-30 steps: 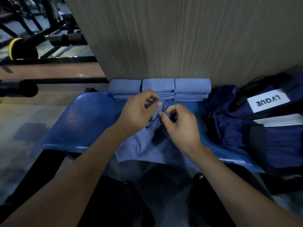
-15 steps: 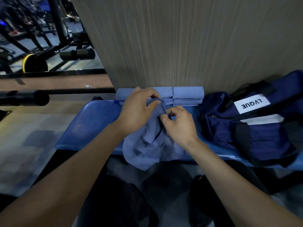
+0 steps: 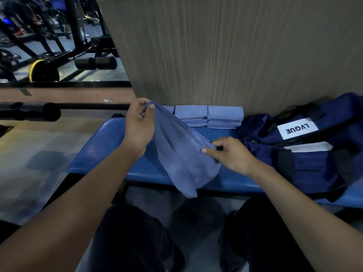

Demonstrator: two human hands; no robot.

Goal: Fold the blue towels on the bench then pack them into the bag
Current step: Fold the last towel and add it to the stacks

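A light blue towel [image 3: 179,154] hangs stretched between my two hands above the blue bench [image 3: 102,146]. My left hand [image 3: 138,126] pinches one top corner, raised at the left. Lower and to the right, my right hand [image 3: 230,154] pinches the other corner. The towel's loose end drapes down past the bench's front edge. Folded blue towels [image 3: 208,116] lie in stacks at the back of the bench against the wall. A navy bag [image 3: 306,152] with a white LVQUE label lies on the bench at the right.
A ribbed wooden wall panel [image 3: 225,52] rises right behind the bench. Gym machines and a yellow-rimmed weight plate [image 3: 42,70] stand at the far left, behind a black padded bar [image 3: 29,112]. My dark-trousered legs fill the foreground below the bench.
The towel was bunched between my hands close together. My hands have drawn apart, left up and left, right down and right, so the towel's edge is pulled out straight.
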